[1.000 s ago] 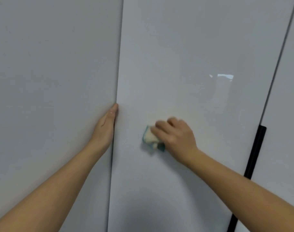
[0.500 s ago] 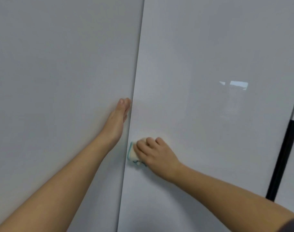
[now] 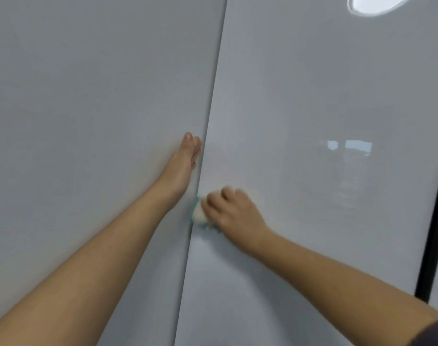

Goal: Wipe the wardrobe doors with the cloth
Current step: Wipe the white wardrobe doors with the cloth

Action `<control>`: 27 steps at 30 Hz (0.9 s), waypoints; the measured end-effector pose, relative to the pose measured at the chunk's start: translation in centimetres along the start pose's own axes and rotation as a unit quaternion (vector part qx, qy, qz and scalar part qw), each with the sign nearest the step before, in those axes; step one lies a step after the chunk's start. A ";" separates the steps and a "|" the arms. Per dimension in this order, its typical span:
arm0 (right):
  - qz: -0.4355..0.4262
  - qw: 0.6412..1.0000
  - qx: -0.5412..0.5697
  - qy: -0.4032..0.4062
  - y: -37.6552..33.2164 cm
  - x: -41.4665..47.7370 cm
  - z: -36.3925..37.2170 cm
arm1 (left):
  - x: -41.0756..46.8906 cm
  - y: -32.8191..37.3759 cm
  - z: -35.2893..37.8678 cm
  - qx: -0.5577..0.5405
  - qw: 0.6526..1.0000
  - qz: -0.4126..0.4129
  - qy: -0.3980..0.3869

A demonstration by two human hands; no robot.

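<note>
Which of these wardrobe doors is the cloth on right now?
The glossy door right of the seam: the right hand presses the cloth against its left edge. The left door bears only the left hand.

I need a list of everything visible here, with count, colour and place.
left wardrobe door: one, pale grey, left half
right wardrobe door: one, glossy pale grey, right half
handle: one, black, far right edge
cloth: one, cream and teal, at the right wardrobe door's left edge
left hand: one, flat on the left wardrobe door by the seam
right hand: one, grips the cloth
sleeve: one, dark, bottom right corner
</note>
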State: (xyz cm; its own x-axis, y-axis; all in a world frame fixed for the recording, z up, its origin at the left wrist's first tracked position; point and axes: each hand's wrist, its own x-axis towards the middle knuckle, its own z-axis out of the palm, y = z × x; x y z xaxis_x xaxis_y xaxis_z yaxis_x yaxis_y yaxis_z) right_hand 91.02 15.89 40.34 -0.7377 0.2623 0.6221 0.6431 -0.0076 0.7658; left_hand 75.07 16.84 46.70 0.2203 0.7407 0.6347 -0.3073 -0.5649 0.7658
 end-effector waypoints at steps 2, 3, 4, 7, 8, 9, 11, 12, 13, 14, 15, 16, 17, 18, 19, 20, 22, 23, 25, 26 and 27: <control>-0.073 0.996 0.024 -0.040 -3.4 -4.1 0.3 | -0.2 -0.3 -0.2 0.022 1.000 0.013 0.009; -0.103 0.993 0.022 -0.058 -4.6 -5.7 0.3 | -0.4 -0.5 -0.3 0.042 0.999 0.020 0.014; -0.124 0.990 0.014 -0.067 -5.1 -6.6 0.2 | -0.7 -0.8 -0.3 0.065 0.997 0.031 0.021; -0.105 0.994 -0.004 -0.032 -2.3 -4.9 -0.4 | -1.5 -1.6 0.3 0.113 0.989 0.087 0.037; -0.079 0.997 -0.016 -0.003 -0.5 -3.6 -1.0 | -1.7 -2.0 0.4 0.134 0.985 0.103 0.042; -0.052 0.998 -0.038 0.023 1.6 -2.5 -1.6 | -1.8 -2.4 0.6 0.161 0.979 0.119 0.048; -0.003 0.996 -0.082 0.045 5.1 -0.7 -2.5 | -1.8 -3.2 0.4 0.227 0.962 0.144 0.046; 0.016 0.994 -0.099 0.051 6.2 -0.5 -2.8 | -1.8 -3.7 0.4 0.259 0.952 0.158 0.040; 0.031 0.992 -0.109 0.055 6.7 -0.4 -2.8 | -1.8 -4.1 0.3 0.287 0.942 0.169 0.035; 0.042 0.991 -0.109 0.061 6.9 -0.5 -2.6 | -1.7 -4.5 0.3 0.311 0.933 0.181 0.036; 0.052 0.991 -0.103 0.071 6.8 -0.6 -2.4 | -1.8 -4.9 0.4 0.331 0.922 0.195 0.037; 0.060 0.991 -0.094 0.080 6.5 -0.8 -2.1 | -1.8 -5.4 0.5 0.349 0.913 0.209 0.039; 0.065 0.990 -0.087 0.090 6.2 -1.0 -1.9 | -2.0 -6.0 0.7 0.364 0.904 0.220 0.041; 0.068 0.990 -0.082 0.096 6.2 -0.8 -1.9 | -1.9 -6.5 0.8 0.376 0.897 0.227 0.042; 0.068 0.990 -0.077 0.099 6.2 -0.8 -2.0 | -2.0 -7.2 1.0 0.389 0.890 0.232 0.041; 0.066 0.990 -0.072 0.103 6.2 -0.7 -2.1 | -1.9 -7.7 1.0 0.402 0.884 0.236 0.041; 0.062 0.991 -0.062 0.105 6.2 -0.8 -2.2 | -1.7 -8.5 1.0 0.427 0.871 0.242 0.033; 0.063 0.991 -0.057 0.102 6.1 -0.8 -2.3 | -1.6 -8.7 1.0 0.436 0.865 0.246 0.031; 0.065 0.992 -0.050 0.097 5.4 -1.6 -2.1 | -1.5 -9.1 1.0 0.443 0.860 0.251 0.038; 0.063 0.992 -0.047 0.094 4.8 -2.2 -1.9 | -1.6 -9.2 1.1 0.445 0.859 0.251 0.044; 0.059 0.993 -0.044 0.090 4.2 -2.9 -1.8 | -1.9 -9.3 1.1 0.447 0.857 0.250 0.050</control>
State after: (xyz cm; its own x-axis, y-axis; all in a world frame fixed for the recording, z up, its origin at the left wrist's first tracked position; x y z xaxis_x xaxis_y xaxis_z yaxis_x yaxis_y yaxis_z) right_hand 95.52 13.38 42.01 -0.6887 0.0773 0.7209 0.7122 -0.1143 0.6926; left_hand 78.55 20.30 38.47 0.1736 0.3264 0.9291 0.5019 -0.8411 0.2017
